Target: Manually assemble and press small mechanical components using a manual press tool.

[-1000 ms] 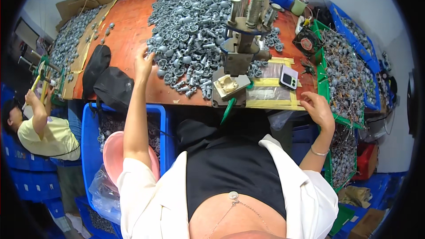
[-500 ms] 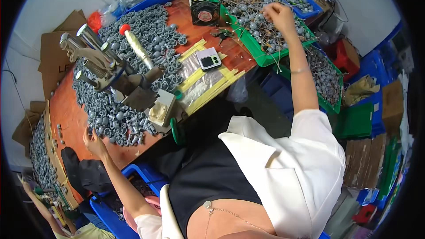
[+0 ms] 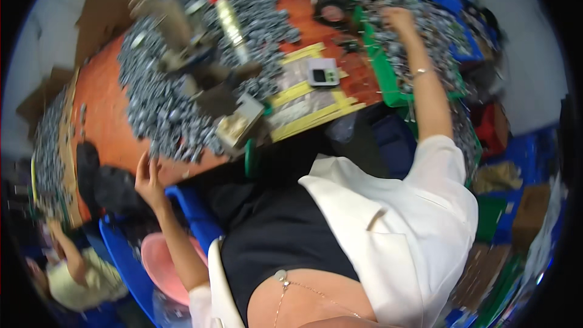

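A small grey digital scale [image 3: 322, 72] sits at upper centre of the frame on clear plastic bags [image 3: 302, 101] edged by yellow strips. A tool with a yellowish handle and red cap [image 3: 229, 19] stands left of it. A pink bowl [image 3: 159, 265] lies at lower left inside a blue crate [image 3: 119, 254]. Flattened cardboard [image 3: 37, 101] lies at far left. A second person in a pale yellow shirt [image 3: 85, 279] occupies the lower-left corner.

Heap of metal parts [image 3: 182, 103] on the table [image 3: 106, 121], press [image 3: 200, 54] standing in it; small scale [image 3: 322, 74] to its right; tray of parts [image 3: 388, 79] further right; bin [image 3: 121, 255] below the table's near-left edge.
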`<state>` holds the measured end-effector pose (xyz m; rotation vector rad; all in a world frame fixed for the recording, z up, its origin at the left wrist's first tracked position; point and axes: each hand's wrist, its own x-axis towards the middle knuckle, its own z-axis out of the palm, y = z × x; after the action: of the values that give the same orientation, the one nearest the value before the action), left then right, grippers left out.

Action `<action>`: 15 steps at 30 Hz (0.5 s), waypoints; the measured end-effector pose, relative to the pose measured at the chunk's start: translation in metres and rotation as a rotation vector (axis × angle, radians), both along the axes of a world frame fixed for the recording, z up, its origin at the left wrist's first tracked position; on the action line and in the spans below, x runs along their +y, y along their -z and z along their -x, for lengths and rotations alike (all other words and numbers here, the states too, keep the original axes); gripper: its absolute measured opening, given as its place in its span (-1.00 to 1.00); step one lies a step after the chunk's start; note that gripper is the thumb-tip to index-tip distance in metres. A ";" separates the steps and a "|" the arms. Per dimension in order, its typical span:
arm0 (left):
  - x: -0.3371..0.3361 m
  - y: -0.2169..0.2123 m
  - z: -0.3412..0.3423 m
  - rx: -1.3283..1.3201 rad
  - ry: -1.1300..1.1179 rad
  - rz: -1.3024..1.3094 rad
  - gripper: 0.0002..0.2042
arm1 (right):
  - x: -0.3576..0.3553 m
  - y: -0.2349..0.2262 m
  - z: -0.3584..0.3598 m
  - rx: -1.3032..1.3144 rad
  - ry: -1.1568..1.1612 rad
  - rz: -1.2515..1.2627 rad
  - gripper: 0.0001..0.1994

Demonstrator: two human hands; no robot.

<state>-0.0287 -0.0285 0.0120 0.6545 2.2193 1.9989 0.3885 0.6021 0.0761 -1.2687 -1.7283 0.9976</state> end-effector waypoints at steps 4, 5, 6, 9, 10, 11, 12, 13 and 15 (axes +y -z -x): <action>0.024 -0.005 -0.013 -0.105 0.021 -0.067 -0.71 | 0.012 -0.067 -0.034 0.343 0.343 -0.038 -0.83; 0.030 0.003 -0.014 -0.069 0.046 -0.090 -0.71 | 0.020 -0.081 -0.048 0.497 0.258 -0.133 -0.86; 0.035 0.005 -0.023 -0.028 0.080 -0.083 -0.71 | 0.014 -0.102 -0.059 0.739 0.002 0.031 -0.86; 0.064 0.001 -0.053 -0.025 0.195 -0.067 -0.73 | -0.020 -0.161 -0.040 0.835 0.283 -0.377 -0.79; 0.077 -0.005 -0.063 0.028 0.228 0.022 -0.71 | -0.019 -0.175 -0.057 0.941 0.095 -0.422 -0.79; 0.090 -0.007 -0.068 0.275 0.254 0.056 -0.70 | -0.018 -0.188 -0.073 1.042 -0.099 -0.460 -0.79; 0.099 -0.009 -0.076 0.340 0.274 0.071 -0.70 | -0.037 -0.198 -0.063 1.038 -0.106 -0.451 -0.79; 0.106 -0.007 -0.084 0.310 0.301 0.054 -0.71 | -0.072 -0.206 -0.037 1.023 -0.162 -0.515 -0.79; 0.119 -0.003 -0.096 0.329 0.304 0.047 -0.72 | -0.119 -0.213 -0.015 0.996 -0.205 -0.590 -0.79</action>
<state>0.0678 0.0905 0.0148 1.3082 2.1525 1.7882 0.4034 0.4832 0.2889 -0.1299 -1.1904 0.8943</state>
